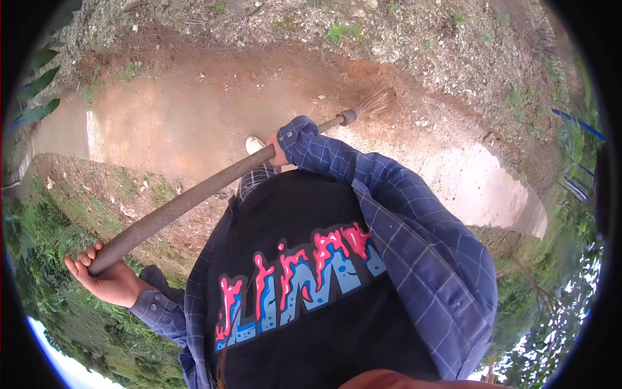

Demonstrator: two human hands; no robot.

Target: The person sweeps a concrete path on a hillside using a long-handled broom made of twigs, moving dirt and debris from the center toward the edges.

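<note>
A long-handled broom (pixel 188 200) slants across my front, its thick brown pole running from lower left to upper right. My left hand (pixel 111 280) holds the butt end of the pole, with the fingers curled round its far side. Farther up, my right hand (pixel 278 152) is closed round the pole; its sleeve cuff hides part of the grip. Beyond that hand, a dark binding (pixel 348 117) joins the pole to thin, straw-coloured bristles (pixel 374 102), which fan out low over the reddish dirt at the path's far edge.
A pale, dusty concrete path (pixel 155 133) crosses from left to right. Stony ground (pixel 414 39) with small weeds borders its far side. My white shoe (pixel 254 144) shows beside the pole. Green plants (pixel 48 233) grow at the left, and a blue pipe (pixel 578 123) lies at the right.
</note>
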